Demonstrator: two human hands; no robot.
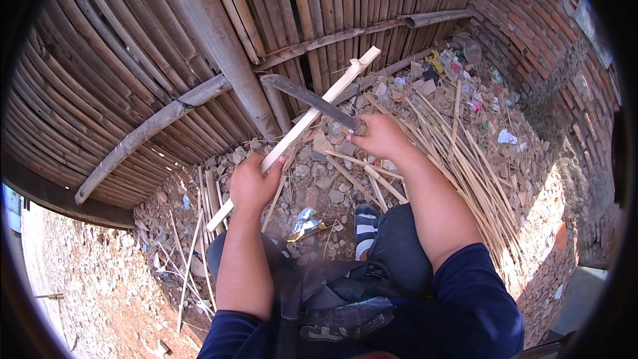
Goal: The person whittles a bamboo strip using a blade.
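Note:
My left hand (pixel 254 183) is wrapped round a pale strip of split wood or bamboo (pixel 297 131), which slants up and to the right. A raised sliver or knot (pixel 356 64) stands out near its far end. In my right hand (pixel 380 134) is the handle of a machete-like knife with a dark, hooked blade (pixel 307 96). The blade lies across the strip beyond my left hand, its curved tip pointing left. Whether the edge bites into the strip I cannot tell.
A slatted bamboo wall (pixel 345 0) with a thick post (pixel 222 40) rises ahead. At right, a pile of long thin strips (pixel 458 166) lies on rubble before a brick wall (pixel 531 20). A shiny wrapper (pixel 306 225) rests near my sandalled foot (pixel 366 229). More sticks (pixel 193 259) lie at left.

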